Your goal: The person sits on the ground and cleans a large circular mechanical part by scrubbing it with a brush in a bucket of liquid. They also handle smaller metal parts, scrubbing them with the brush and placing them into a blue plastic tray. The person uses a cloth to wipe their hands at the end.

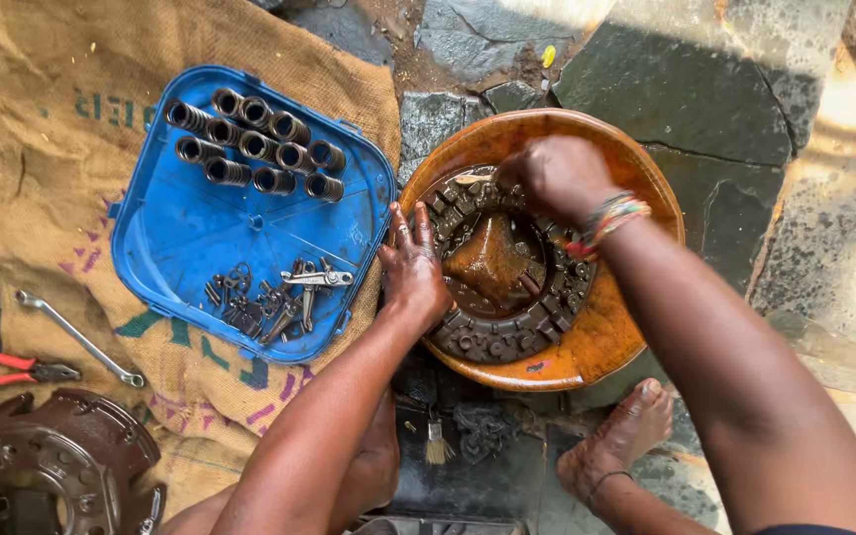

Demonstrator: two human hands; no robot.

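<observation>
Both hands are down in the wash bowl, working a round metal ring.

Your left hand (413, 266) lies flat, fingers spread, on the ring (507, 332) at the near rim of the orange bowl (606, 342) of brown liquid; your right hand (557, 176) is curled shut on the ring's far edge. Beside it, a blue tray (190, 228) on sacking holds springs (255, 154) and small parts (279, 297).
</observation>
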